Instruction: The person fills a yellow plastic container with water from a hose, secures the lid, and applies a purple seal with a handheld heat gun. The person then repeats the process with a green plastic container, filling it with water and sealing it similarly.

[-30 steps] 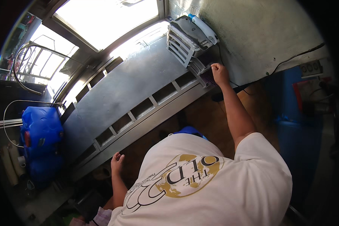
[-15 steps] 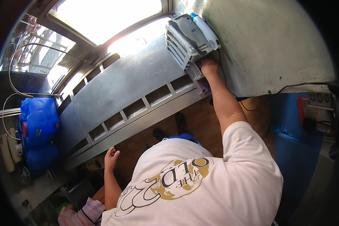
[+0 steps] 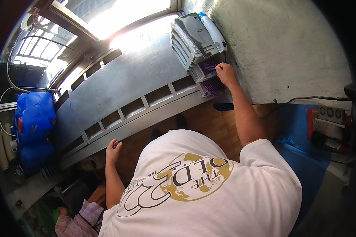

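Note:
My right hand (image 3: 226, 74) reaches to the far right, its fingers pinched together beside a stack of grey plastic drawers (image 3: 184, 41). Purple striped objects (image 3: 210, 87) stick out of the open lower trays, close to my fingertips. What my fingers hold, if anything, I cannot make out. A short dark cord runs down from above towards that hand. On top of the stack lies a white, blue-ended cylinder (image 3: 212, 31). My left hand (image 3: 113, 151) hangs in the air near the front edge of the metal counter (image 3: 126, 75), fingers loosely curled and apart, holding nothing.
Blue plastic containers (image 3: 35, 118) with a hose stand at the left. A bare wall (image 3: 281, 47) closes the right side. A power outlet unit (image 3: 331, 114) sits at the far right, near a dark cable. Another person's patterned clothing (image 3: 83, 219) shows at lower left.
My right hand has drawn back from inside the drawer stack to its right side, uncovering more of the purple objects. My left hand has risen slightly, and the whole view has shifted a little.

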### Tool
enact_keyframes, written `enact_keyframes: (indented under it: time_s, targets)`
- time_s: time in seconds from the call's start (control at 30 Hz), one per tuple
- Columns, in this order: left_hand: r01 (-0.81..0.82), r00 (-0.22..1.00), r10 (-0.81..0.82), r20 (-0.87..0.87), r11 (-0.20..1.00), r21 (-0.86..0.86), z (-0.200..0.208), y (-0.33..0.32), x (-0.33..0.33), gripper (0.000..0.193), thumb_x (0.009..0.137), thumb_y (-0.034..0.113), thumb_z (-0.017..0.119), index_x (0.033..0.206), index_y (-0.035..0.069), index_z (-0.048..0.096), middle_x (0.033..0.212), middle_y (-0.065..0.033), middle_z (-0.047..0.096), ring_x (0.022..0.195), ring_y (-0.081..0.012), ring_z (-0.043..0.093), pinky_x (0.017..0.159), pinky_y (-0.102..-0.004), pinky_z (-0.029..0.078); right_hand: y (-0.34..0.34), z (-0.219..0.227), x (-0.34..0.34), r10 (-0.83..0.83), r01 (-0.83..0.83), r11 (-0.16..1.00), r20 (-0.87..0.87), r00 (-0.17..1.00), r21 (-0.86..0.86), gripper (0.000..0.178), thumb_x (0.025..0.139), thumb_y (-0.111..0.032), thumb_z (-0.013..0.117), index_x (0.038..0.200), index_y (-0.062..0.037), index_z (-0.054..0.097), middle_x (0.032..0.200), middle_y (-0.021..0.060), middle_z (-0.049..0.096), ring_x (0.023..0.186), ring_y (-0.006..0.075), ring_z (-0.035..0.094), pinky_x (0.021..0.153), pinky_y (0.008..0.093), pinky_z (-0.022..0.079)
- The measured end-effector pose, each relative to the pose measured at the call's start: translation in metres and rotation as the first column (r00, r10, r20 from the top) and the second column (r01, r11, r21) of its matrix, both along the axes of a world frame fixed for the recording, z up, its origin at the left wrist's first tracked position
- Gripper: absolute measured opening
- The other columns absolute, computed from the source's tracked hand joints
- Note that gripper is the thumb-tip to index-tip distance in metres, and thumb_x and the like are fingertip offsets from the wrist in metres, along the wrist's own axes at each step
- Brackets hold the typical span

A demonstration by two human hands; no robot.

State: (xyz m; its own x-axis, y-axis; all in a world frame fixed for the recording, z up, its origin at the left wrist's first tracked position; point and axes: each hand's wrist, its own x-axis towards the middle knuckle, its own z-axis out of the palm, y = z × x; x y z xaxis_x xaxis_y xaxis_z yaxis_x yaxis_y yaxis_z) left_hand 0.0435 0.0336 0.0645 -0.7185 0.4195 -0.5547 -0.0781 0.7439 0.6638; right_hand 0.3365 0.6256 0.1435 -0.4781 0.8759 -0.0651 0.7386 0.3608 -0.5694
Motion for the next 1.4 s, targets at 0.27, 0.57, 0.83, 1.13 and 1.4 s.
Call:
enact_keyframes:
  time_s: [0.27, 0.57, 0.83, 1.13, 1.4]
  targets:
    - [-0.012, 1.0, 0.014, 0.02, 0.994, -0.112, -0.005, -0.023, 0.023, 0.06, 0.083, 0.031, 0.078, 0.133, 0.004, 0.057, 0.123, -0.0165, 0.064, 0.108, -0.0224, 0.063, 0.093, -0.0336, 0.051, 0.029, 0.091, -0.073, 0.159, -0.091, 0.815, -0.071, 0.985, 0.572, 0.018, 0.092, -0.024, 0.064, 0.093, -0.0069, 0.071, 0.08, 0.0095, 0.071, 0.072, 0.0279, 0.069, 0.066, 0.0359, 0.054]
    - [-0.055, 0.998, 0.057, 0.015, 0.991, -0.122, 0.009, -0.04, 0.052, 0.059, 0.083, 0.031, 0.078, 0.131, 0.003, 0.058, 0.121, -0.0161, 0.065, 0.11, -0.0223, 0.063, 0.094, -0.0335, 0.05, 0.079, 0.048, -0.161, 0.389, -0.535, 0.433, 0.385, 0.837, 0.725, 0.015, 0.088, -0.025, 0.065, 0.088, -0.0116, 0.072, 0.082, 0.007, 0.068, 0.079, 0.0259, 0.069, 0.072, 0.0421, 0.053]
    - [-0.024, 0.998, 0.036, 0.054, 0.981, -0.194, 0.006, -0.051, 0.064, 0.059, 0.084, 0.031, 0.077, 0.131, 0.002, 0.057, 0.12, -0.0152, 0.065, 0.109, -0.0207, 0.063, 0.094, -0.0325, 0.05, 0.06, 0.041, -0.139, 0.403, -0.516, 0.608, 0.325, 0.856, 0.604, 0.026, 0.09, -0.031, 0.066, 0.102, -0.009, 0.071, 0.097, 0.0119, 0.069, 0.087, 0.0304, 0.069, 0.078, 0.043, 0.053]
    - [-0.057, 0.996, 0.067, 0.052, 0.982, -0.178, -0.007, -0.036, 0.06, 0.06, 0.084, 0.032, 0.078, 0.131, 0.003, 0.057, 0.12, -0.0138, 0.065, 0.109, -0.0211, 0.063, 0.094, -0.0323, 0.05, -0.01, 0.05, -0.014, 0.466, -0.418, 0.884, 0.326, 0.822, -0.21, 0.027, 0.088, -0.031, 0.062, 0.102, -0.0094, 0.072, 0.095, 0.0177, 0.071, 0.095, 0.0333, 0.067, 0.085, 0.0446, 0.053]
    - [0.011, 0.995, 0.014, 0.103, 0.971, -0.238, 0.003, -0.015, 0.072, 0.062, 0.084, 0.034, 0.077, 0.133, 0.003, 0.055, 0.121, -0.0148, 0.065, 0.111, -0.0226, 0.062, 0.096, -0.0335, 0.048, -0.006, -0.056, 0.004, 0.374, -0.394, 0.909, 0.153, 0.915, 0.135, 0.038, 0.09, -0.026, 0.057, 0.124, -0.0118, 0.063, 0.118, 0.0187, 0.064, 0.105, 0.0391, 0.063, 0.094, 0.0462, 0.049]
